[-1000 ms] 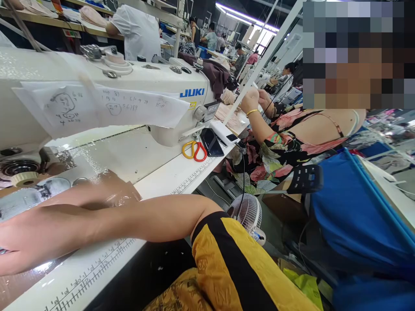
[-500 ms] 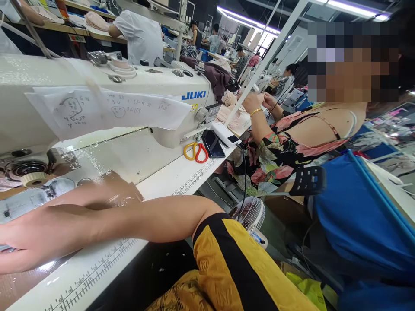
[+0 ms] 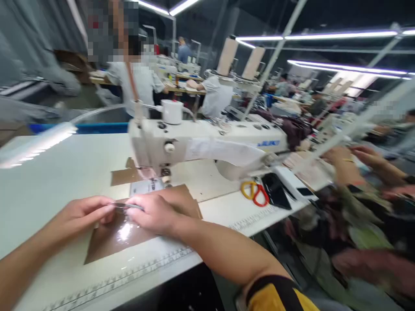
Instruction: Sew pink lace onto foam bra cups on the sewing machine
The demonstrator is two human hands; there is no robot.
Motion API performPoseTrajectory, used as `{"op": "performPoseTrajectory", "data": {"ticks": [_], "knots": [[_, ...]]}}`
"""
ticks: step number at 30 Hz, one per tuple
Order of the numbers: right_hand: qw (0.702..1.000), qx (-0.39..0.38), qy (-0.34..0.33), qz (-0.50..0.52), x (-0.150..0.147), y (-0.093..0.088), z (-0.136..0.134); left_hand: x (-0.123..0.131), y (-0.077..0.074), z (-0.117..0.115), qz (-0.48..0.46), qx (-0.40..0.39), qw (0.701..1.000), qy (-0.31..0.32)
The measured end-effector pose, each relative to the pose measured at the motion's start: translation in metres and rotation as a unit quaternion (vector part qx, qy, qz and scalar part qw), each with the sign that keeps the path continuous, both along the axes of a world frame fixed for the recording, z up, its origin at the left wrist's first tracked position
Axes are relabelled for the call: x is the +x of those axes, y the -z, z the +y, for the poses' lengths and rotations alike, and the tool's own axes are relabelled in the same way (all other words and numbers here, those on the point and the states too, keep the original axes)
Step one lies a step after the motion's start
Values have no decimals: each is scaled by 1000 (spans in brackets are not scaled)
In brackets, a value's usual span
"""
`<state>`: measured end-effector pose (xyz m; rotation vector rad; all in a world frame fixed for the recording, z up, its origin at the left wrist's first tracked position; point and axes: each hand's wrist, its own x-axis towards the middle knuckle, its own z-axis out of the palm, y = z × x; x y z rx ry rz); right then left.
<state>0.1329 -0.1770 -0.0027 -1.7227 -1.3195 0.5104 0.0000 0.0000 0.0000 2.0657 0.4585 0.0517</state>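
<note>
My left hand is closed in a pinch at one end of a slim grey metal tool. Wrapped round its other end is my right hand; blur hides the tool's exact kind. Both hands are just above a brown sheet with a glossy, see-through surface, lying on the white sewing table. Behind them stands a white JUKI sewing machine, its needle area close beyond my right hand.
Scissors with yellow and red handles lie right of the machine beside a dark phone. A printed ruler runs along the table's front edge. A co-worker's hands handle pale fabric at the right. A lit lamp is at left.
My view has swung left from the neighbouring co-worker to my own table. My left hand and the metal tool between both hands now show fully.
</note>
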Motion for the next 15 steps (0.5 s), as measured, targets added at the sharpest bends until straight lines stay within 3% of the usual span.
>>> {"op": "performPoseTrajectory", "data": {"ticks": [7,15], "knots": [[998,29,14,57,-1,6,3,7,1,4,-43,-136,989,36],[997,8,-2,76,-1,8,4,7,11,3,-110,-199,974,8]]}}
